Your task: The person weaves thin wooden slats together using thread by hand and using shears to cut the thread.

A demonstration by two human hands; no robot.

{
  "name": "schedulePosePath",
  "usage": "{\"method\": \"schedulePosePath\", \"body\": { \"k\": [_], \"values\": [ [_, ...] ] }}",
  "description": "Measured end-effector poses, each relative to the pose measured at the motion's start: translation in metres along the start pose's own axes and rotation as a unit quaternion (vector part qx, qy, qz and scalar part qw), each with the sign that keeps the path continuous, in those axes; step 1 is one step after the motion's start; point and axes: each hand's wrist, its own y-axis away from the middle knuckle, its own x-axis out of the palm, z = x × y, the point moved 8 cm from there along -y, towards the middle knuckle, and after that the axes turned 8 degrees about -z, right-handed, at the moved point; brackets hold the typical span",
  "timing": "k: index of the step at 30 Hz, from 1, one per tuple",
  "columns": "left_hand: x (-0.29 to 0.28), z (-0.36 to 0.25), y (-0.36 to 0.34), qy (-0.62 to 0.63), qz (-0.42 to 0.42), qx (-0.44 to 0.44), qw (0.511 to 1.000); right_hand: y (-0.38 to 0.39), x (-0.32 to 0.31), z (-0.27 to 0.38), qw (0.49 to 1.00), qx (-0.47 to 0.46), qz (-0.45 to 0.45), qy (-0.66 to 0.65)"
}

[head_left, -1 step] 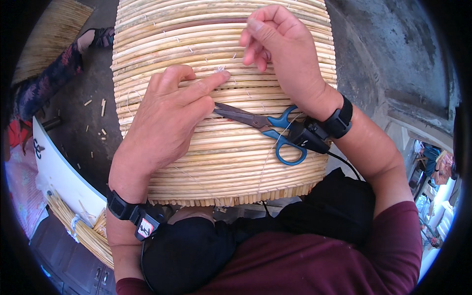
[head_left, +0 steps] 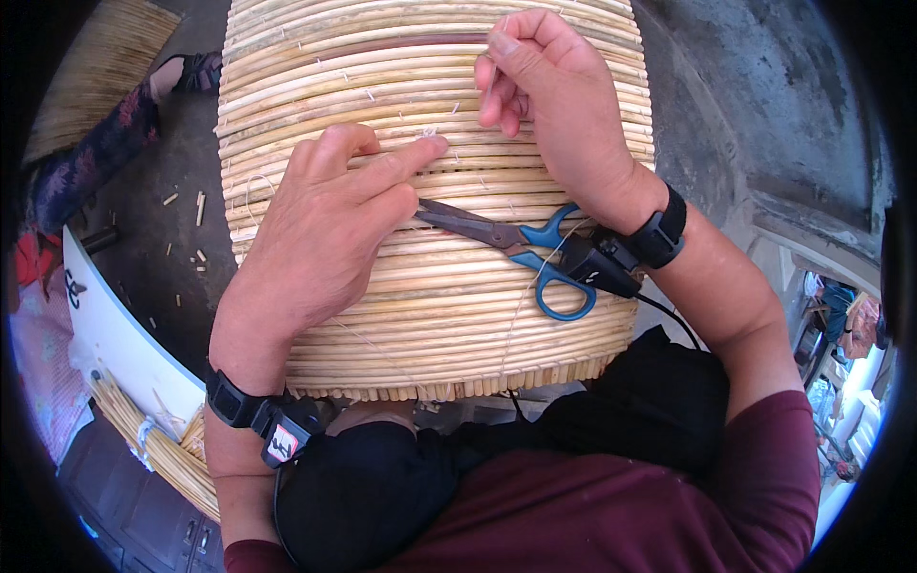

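Observation:
A mat of pale, thin reed stalks (head_left: 458,339) lies across my lap, stitched with rows of short white thread. My left hand (head_left: 330,215) rests on it, index finger stretched out to a small tuft of white thread (head_left: 429,133). Above the mat's far right part, my right hand (head_left: 564,100) is raised with thumb and index finger pinched. Something thin and faint shows by its fingers, too fine to make out. Between my wrists lie scissors (head_left: 506,237) with blue handles, blades slightly apart, tips beside my left hand. A loose thread (head_left: 517,310) runs over the mat near them.
On the left stand a white curved panel (head_left: 129,320) and a bundle of reeds (head_left: 158,449). Cut reed bits (head_left: 201,208) litter the dark floor. Another person's leg (head_left: 105,143) reaches in at far left, near another mat (head_left: 95,72). A black cable (head_left: 673,320) hangs from my right wrist device.
My right hand has shifted very slightly to the right, still pinched. My left hand, the scissors and the mat look the same.

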Motion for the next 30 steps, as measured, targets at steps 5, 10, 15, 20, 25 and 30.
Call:
{"method": "schedulePosePath", "body": {
  "k": [5,10,15,20,25,30],
  "values": [
    [0.001,0.013,0.006,-0.008,-0.053,-0.066,0.996,0.001,-0.007,-0.004,0.997,0.028,-0.029,-0.059],
    [-0.006,0.029,0.023,0.077,-0.147,-0.141,0.976,0.001,-0.011,0.007,0.996,0.048,-0.034,-0.069],
    [-0.008,0.07,0.055,0.448,-0.325,-0.31,0.773,0.028,0.014,0.029,0.929,-0.162,0.118,0.31],
    [-0.002,0.075,0.057,0.458,-0.305,-0.328,0.768,0.033,0.033,0.039,0.796,-0.376,0.102,0.464],
    [-0.001,0.072,0.055,0.455,-0.282,-0.335,0.775,0.031,0.054,0.027,0.705,-0.439,0.174,0.529],
    [-0.001,0.071,0.053,0.452,-0.271,-0.332,0.782,0.02,0.062,0.025,0.676,-0.44,0.138,0.574]
  ]
}}
